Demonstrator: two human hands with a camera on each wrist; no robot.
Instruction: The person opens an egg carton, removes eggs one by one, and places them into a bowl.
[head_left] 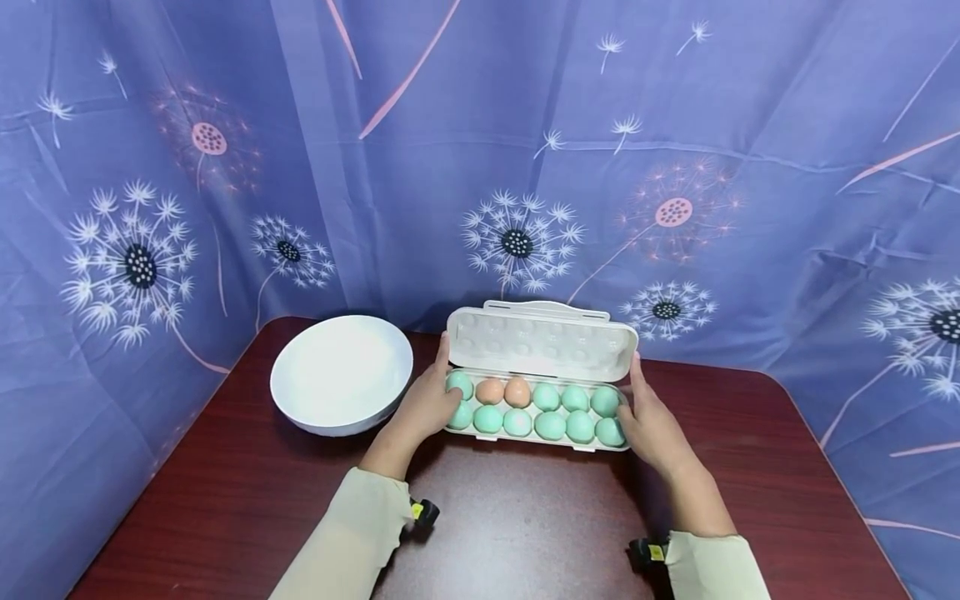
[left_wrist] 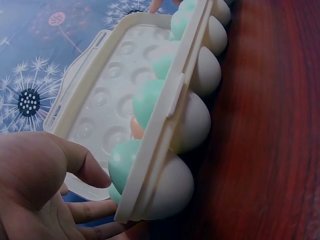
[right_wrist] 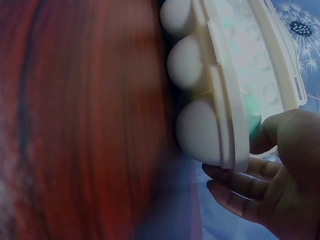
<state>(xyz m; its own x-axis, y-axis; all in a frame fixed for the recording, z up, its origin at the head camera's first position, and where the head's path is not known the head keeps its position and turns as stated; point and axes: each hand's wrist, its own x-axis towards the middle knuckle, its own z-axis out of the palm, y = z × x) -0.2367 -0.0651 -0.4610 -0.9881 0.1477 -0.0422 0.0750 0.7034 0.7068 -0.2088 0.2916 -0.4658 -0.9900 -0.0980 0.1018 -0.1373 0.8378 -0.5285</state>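
A long white plastic egg carton (head_left: 536, 442) lies toward the back of the dark red table, its dimpled lid (head_left: 543, 342) raised and leaning back. Pale green eggs (head_left: 550, 426) fill both rows, apart from two brown eggs (head_left: 517, 392) in the back row. My left hand (head_left: 420, 407) grips the carton's left end, thumb over the rim by the end eggs and fingers around the outside. At the opposite end my right hand (head_left: 660, 429) holds it the same way. Rounded white cups (left_wrist: 192, 120) bulge beneath the rim in the left wrist view.
To the left of the carton stands a wide white bowl (head_left: 341, 375), close beside my left hand. Behind the table hangs a blue curtain (head_left: 420, 208) with dandelion prints. The wooden tabletop (head_left: 510, 533) stretches in front of the carton.
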